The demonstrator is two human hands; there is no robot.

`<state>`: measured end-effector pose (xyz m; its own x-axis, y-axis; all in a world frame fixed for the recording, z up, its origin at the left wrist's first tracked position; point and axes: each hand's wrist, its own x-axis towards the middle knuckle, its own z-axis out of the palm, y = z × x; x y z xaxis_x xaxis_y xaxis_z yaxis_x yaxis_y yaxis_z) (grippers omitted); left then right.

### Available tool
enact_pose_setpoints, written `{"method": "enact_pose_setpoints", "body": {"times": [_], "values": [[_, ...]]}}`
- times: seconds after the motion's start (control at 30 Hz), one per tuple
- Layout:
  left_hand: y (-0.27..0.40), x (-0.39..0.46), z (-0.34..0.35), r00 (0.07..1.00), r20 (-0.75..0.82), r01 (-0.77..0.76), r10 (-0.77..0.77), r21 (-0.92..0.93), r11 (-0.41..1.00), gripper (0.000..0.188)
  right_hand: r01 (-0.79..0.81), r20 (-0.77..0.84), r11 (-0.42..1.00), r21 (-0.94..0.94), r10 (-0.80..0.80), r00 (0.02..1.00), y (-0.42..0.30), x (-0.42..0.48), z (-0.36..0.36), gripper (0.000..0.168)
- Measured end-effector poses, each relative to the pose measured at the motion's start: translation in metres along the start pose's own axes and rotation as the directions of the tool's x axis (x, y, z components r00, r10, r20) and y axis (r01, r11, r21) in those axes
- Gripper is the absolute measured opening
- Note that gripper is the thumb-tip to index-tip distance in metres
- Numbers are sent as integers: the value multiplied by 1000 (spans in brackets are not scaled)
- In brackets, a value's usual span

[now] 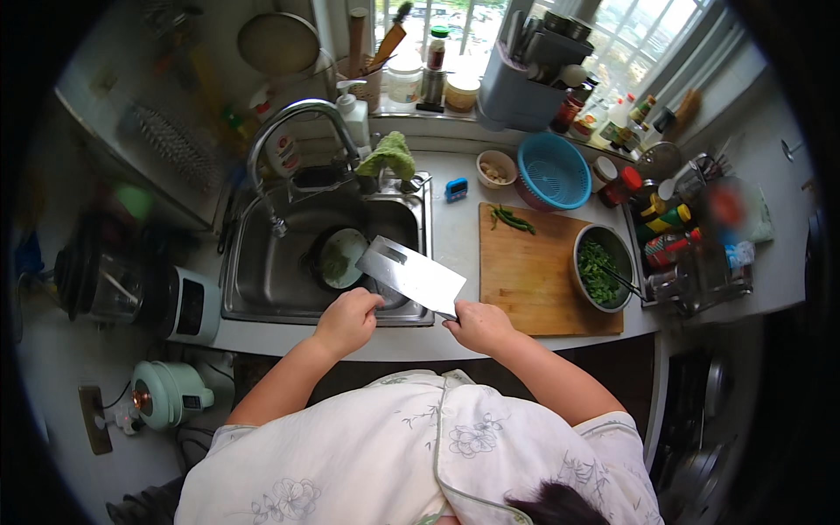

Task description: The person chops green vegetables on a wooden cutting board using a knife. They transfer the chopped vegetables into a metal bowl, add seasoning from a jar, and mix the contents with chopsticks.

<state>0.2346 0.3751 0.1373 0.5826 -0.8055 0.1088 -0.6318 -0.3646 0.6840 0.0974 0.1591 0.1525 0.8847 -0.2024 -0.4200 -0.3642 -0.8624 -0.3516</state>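
My right hand (481,326) grips the handle of a cleaver (415,274), whose broad steel blade points up and left over the sink's right part. Over the sink's front edge is my left hand (348,321), fingers curled, near but apart from the blade; whether it holds anything cannot be told. A bowl (341,257) with some green matter lies in the steel sink (262,289). To the right, a wooden cutting board (525,282) carries green chili peppers (514,219) at its upper left and a metal bowl of chopped greens (596,272) with chopsticks at its right.
A faucet (252,151) arches over the sink, a green cloth (392,156) beside it. Behind the board stand a blue colander (554,172), a small bowl of garlic cloves (496,169) and a blue timer (456,189). Seasoning bottles (663,223) crowd the right; a blender (118,275) stands left.
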Motion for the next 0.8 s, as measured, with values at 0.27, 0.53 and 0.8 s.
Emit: {"method": "enact_pose_setpoints", "body": {"times": [0.27, 0.53, 0.8], "values": [[-15, -19, 8, 958, 254, 148, -132, -42, 988, 19, -348, -301, 874, 340, 452, 840, 107, -26, 72, 39], [-27, -23, 17, 904, 341, 302, -259, -79, 950, 19, -427, -437, 871, 244, 492, 753, 182, -108, 100, 33], [14, 33, 92, 867, 480, 244, -129, -184, 952, 24, -580, -716, 625, 522, 691, 100, 296, -170, 50, 36]]}}
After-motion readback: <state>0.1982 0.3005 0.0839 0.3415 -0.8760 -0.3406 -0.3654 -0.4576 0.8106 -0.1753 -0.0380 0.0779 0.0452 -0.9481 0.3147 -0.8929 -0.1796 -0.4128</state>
